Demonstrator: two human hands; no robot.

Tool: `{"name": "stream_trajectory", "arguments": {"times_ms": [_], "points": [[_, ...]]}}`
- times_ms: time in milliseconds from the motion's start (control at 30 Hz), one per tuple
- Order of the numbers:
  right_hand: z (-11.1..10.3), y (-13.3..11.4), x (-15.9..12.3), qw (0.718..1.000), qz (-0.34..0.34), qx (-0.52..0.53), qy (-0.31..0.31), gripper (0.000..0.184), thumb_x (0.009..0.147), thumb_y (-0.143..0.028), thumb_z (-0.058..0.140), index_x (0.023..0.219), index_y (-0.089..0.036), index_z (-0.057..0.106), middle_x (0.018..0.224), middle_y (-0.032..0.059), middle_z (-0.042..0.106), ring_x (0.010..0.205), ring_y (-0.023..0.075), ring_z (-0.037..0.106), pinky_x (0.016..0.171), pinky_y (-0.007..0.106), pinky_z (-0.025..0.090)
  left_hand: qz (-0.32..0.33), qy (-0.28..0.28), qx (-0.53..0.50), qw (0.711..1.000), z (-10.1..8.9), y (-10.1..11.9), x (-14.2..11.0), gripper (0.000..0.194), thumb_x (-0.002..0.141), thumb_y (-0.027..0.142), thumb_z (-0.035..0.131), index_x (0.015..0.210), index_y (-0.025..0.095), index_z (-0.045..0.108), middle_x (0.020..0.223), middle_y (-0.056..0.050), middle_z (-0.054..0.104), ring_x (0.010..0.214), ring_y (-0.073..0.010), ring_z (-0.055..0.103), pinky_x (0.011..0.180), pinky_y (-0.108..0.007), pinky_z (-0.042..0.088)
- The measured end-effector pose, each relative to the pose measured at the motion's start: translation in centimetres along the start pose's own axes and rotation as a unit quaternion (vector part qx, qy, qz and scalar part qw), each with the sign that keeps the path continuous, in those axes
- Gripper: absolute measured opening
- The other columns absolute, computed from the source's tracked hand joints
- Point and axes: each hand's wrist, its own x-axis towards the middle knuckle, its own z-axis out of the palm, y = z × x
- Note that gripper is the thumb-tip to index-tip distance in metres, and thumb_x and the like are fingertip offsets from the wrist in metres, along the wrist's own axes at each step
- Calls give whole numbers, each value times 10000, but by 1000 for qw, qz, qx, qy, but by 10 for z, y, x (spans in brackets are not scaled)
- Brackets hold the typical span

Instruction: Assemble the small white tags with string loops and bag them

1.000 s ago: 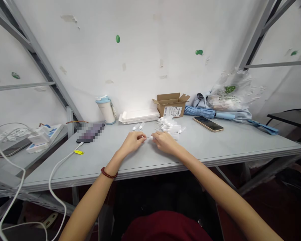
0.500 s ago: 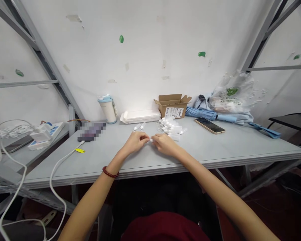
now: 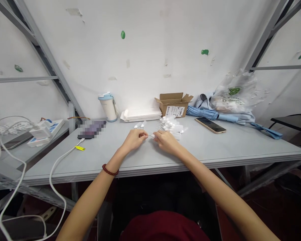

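Note:
My left hand (image 3: 134,140) and my right hand (image 3: 165,141) rest on the grey table (image 3: 215,147), fingertips almost meeting. Both are closed in a pinch. Between them is a small white part (image 3: 153,136), held at my right fingertips; a thin piece runs from it toward my left fingertips. What my left fingers hold is too small to name. Just behind my right hand lies a pile of small white and clear parts (image 3: 171,126). Two more white parts (image 3: 139,125) lie behind my left hand. A red bead bracelet (image 3: 109,170) is on my left wrist.
At the back stand a white and blue cup (image 3: 108,107), a stack of white trays (image 3: 141,114) and an open cardboard box (image 3: 174,103). A phone (image 3: 210,124), blue umbrella (image 3: 213,114) and plastic bag (image 3: 234,92) lie right. A white cable (image 3: 62,157) and power strip (image 3: 43,131) are left.
My hands closed together half a second ago and have now drawn slightly apart, showing the white part between them. The camera view has shifted a little.

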Motion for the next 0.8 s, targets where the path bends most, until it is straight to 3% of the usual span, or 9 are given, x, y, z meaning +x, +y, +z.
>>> {"name": "stream_trajectory", "arguments": {"times_ms": [567,800], "points": [[2,2,-1,999,-27,42,-6,219,907,-152,464,1052,-107,621,952,112,645,835,176,579,701,251,341,2,-9,5,1000,0,4,-2,186,740,236,538,732,154,705,635,-15,664,585,-144,545,623,-271,413],[1,-10,-4,999,-27,37,-25,187,900,-138,455,973,-111,625,927,107,637,787,165,575,667,249,329,7,-32,4,999,2,2,-4,203,716,203,505,677,145,696,610,-26,654,559,-141,532,579,-265,411]]}}
